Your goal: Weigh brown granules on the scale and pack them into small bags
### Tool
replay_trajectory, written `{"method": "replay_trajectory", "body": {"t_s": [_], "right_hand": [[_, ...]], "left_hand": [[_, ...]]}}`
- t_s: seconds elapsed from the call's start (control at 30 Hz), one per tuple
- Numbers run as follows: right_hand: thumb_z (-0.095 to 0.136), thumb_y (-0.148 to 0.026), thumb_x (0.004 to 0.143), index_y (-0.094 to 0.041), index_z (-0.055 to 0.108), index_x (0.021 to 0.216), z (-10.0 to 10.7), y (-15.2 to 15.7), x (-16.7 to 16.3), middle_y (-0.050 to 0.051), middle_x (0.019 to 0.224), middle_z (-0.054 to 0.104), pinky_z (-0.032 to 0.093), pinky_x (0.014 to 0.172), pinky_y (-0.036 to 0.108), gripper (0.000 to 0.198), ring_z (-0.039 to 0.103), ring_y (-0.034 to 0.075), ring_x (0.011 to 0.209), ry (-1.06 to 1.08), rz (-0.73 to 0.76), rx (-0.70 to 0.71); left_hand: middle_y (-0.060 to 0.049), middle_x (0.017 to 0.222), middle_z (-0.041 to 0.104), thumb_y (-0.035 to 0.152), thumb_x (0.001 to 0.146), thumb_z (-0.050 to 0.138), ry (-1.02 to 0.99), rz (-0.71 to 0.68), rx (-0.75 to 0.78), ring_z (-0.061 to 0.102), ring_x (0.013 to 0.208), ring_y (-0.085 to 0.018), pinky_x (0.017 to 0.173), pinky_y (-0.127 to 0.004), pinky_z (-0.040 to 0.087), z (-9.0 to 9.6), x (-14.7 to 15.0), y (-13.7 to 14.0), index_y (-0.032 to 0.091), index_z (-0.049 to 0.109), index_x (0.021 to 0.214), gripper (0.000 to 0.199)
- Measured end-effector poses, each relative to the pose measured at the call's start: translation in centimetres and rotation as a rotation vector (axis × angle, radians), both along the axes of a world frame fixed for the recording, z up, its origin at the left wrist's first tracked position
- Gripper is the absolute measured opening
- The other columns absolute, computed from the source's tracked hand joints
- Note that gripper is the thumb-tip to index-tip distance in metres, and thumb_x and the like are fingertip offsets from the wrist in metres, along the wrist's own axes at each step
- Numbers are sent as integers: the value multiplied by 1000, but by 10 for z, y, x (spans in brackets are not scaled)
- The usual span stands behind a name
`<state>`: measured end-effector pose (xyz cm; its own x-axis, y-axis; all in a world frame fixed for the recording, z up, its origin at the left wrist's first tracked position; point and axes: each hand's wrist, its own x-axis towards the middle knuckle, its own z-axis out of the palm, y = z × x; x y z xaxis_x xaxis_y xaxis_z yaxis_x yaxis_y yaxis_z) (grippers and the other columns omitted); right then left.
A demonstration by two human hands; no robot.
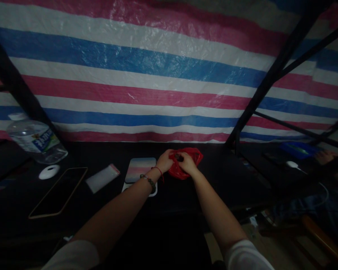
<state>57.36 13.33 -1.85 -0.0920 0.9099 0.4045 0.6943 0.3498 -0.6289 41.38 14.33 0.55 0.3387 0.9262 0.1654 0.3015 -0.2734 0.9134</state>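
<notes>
A red plastic bag [197, 155] lies crumpled on the dark table, its mouth turned up. My left hand [165, 161] is closed on the bag's left rim; a red cord and a beaded bracelet circle that wrist. Reaching into the bag's mouth, my right hand [186, 164] has its fingertips at some small dark contents [179, 158] that I cannot make out. Whether those fingers grip anything is hidden. Left of the bag sits a small scale-like device [141, 169] with a shiny top reflecting the striped sheet, partly behind my left wrist.
Leftward on the table [228, 180] are a clear packet [103, 178], a phone [59, 193], a white mouse [49, 171] and a large clear bottle [38, 138]. Dark metal bars frame a striped sheet [146, 90] behind. At right, another person's hand [325, 156] is near a blue object [298, 149].
</notes>
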Motion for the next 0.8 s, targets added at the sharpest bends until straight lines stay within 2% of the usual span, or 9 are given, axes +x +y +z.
{"method": "replay_trajectory", "body": {"t_s": [0.17, 0.37, 0.47, 0.57, 0.67, 0.73, 0.8], "right_hand": [[57, -7, 66, -16, 59, 113, -7, -7, 2, 8, 113, 65, 43, 97, 32, 48, 60, 18, 105, 67, -8, -3], [55, -7, 67, -17, 59, 107, -9, -7, -3, 5, 103, 67, 47, 90, 31, 41, 63, 17, 94, 145, -54, -30], [58, -10, 67, -18, 58, 105, -7, -7, 0, 5, 102, 67, 48, 90, 32, 38, 63, 18, 94, 222, -85, 15], [60, -12, 66, -17, 56, 112, -6, -8, 4, 8, 107, 66, 47, 93, 36, 46, 62, 21, 100, 266, -117, 45], [60, -13, 67, -19, 55, 118, -7, -8, 7, 8, 115, 64, 45, 98, 38, 51, 61, 21, 106, 264, -73, 63], [61, -14, 68, -20, 58, 116, -8, -8, 8, 7, 116, 64, 44, 100, 39, 49, 60, 22, 108, 252, -52, 66], [63, -16, 68, -21, 60, 114, -9, -8, 8, 7, 113, 66, 44, 100, 41, 47, 61, 22, 106, 248, -72, 49]], "left_hand": [[-9, 122, 65, -3, 71, 45, 17, 38, -23, 62, 110, -16, 99, -26, 46, 6, -1, -2, 12, 49, 127, 58], [-6, 124, 64, -4, 67, 46, 113, -30, 119, 57, 117, -18, 106, -29, 40, 11, -4, -8, 16, 57, 122, 59], [-8, 121, 65, -3, 67, 47, 69, 21, 43, 61, 112, -18, 101, -28, 44, 12, -5, -6, 14, 52, 128, 64], [-11, 120, 64, 2, 69, 53, 27, 50, 3, 64, 106, -20, 95, -31, 50, 17, -13, -2, 13, 49, 130, 62], [-14, 123, 62, 9, 70, 55, 68, 83, 73, 62, 108, -21, 95, -34, 49, 28, -42, 1, 12, 52, 128, 58], [-13, 127, 60, 14, 72, 53, 154, 80, 150, 60, 113, -21, 99, -34, 46, 39, -75, 1, 13, 54, 127, 55], [-10, 129, 60, 24, 75, 51, 326, 116, 193, 57, 117, -23, 103, -37, 43, 47, -118, 1, 17, 57, 124, 50]]}}
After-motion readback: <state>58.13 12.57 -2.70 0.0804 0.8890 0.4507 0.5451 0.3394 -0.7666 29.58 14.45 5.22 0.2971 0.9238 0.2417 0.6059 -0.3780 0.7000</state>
